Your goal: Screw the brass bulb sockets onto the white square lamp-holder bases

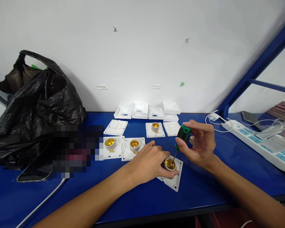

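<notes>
My right hand point(199, 144) grips the green and black handle of a screwdriver point(184, 134), tilted with its tip down inside a round brass-lined lamp socket point(170, 164). The socket sits on a square white plate point(177, 180) near the table's front. Around that socket my left hand point(154, 161) is closed, thumb in front and fingers behind, partly covering the plate. Just left of my left hand lie two more white plates with sockets point(110, 143) point(134, 145). Another socket point(155, 127) stands on a plate farther back.
White square covers point(140, 108) line the wall behind two flat plates point(115, 127) point(171, 128). A black plastic bag point(40, 104) and a phone point(35, 169) are at left. At right is a long power strip point(261, 142) with cables on the blue table point(137, 202).
</notes>
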Demonstrator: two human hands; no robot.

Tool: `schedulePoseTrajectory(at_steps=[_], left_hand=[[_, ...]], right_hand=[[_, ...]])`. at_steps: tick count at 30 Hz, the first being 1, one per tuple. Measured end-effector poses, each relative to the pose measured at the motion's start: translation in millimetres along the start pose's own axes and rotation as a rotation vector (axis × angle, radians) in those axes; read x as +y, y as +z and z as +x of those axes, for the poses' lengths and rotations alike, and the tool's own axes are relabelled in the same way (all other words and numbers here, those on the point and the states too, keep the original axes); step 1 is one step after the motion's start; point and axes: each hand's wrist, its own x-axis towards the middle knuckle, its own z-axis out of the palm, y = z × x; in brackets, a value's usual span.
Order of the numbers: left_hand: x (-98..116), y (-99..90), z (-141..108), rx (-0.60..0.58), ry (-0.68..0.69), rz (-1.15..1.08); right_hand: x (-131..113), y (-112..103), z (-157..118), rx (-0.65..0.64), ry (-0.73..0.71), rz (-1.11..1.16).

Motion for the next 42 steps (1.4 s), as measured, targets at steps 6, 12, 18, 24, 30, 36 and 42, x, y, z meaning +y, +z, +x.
schedulePoseTrajectory(at_steps=[6,12,18,24,30,36,42], left_hand=[[0.2,-1.8,0.6,-0.007,0.009,0.008],[-0.2,-0.8,0.8,-0.017,0.002,-0.027],[0.6,-2.3,1.4,-0.037,-0.015,-0.052],[-0.1,-2.3,1.6,-0.036,-0.002,-0.047],[1.0,-3.2,0.4,-0.059,-0.032,-0.08],[0.6,-2.8,0.4,-0.021,0.004,-0.033],[0.6,-3.0,0.7,-0.042,0.0,-0.025]], right_hand=[[-0.8,0.2,-2.5,-0.006,0.028,-0.006],[-0.4,1.8,-5.7,-0.044,0.056,-0.005],[-1.2,1.4,-1.9,-0.078,0.065,-0.003],[-3.0,1.6,1.1,-0.037,0.067,-0.003],[-5.9,-0.2,6.5,-0.085,0.002,0.134],[-7.7,1.9,7.2,-0.057,0.102,0.115],[-6.2,1.0,3.6,-0.102,0.081,0.164]])
